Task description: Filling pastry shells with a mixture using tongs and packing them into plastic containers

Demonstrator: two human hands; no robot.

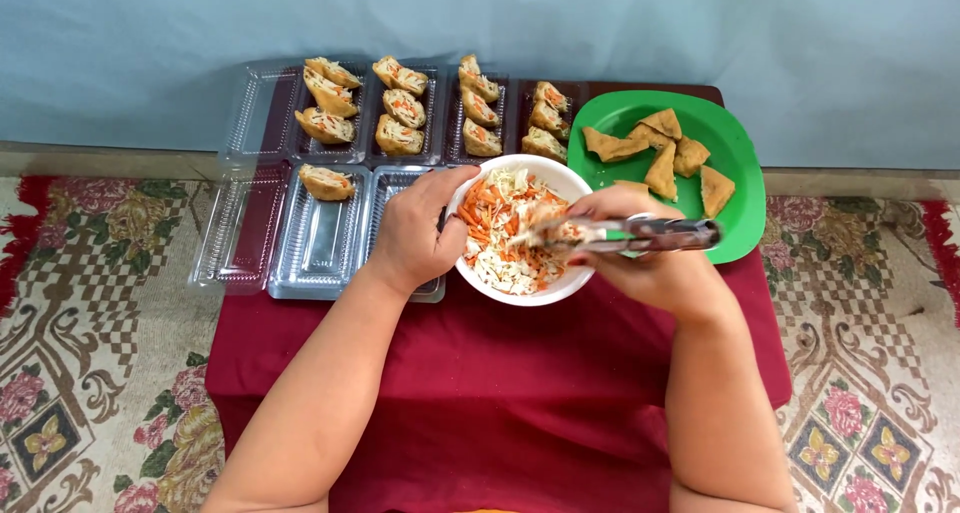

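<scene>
Counted on the red-clothed table [500, 393]: one white bowl [560, 178] of shredded vegetables, one green plate [740, 143], one pair of metal tongs [640, 235], and two hands, left hand [415, 235] and right hand [655, 268]. The plate carried five plain fried tofu triangles [660, 171], possibly six, as one sat partly hidden behind the right hand. Stuffed tofu pieces [400, 106] numbered thirteen across the clear plastic trays [320, 243]: twelve in the back row of four filled trays, three apiece, and one in the front row.
</scene>
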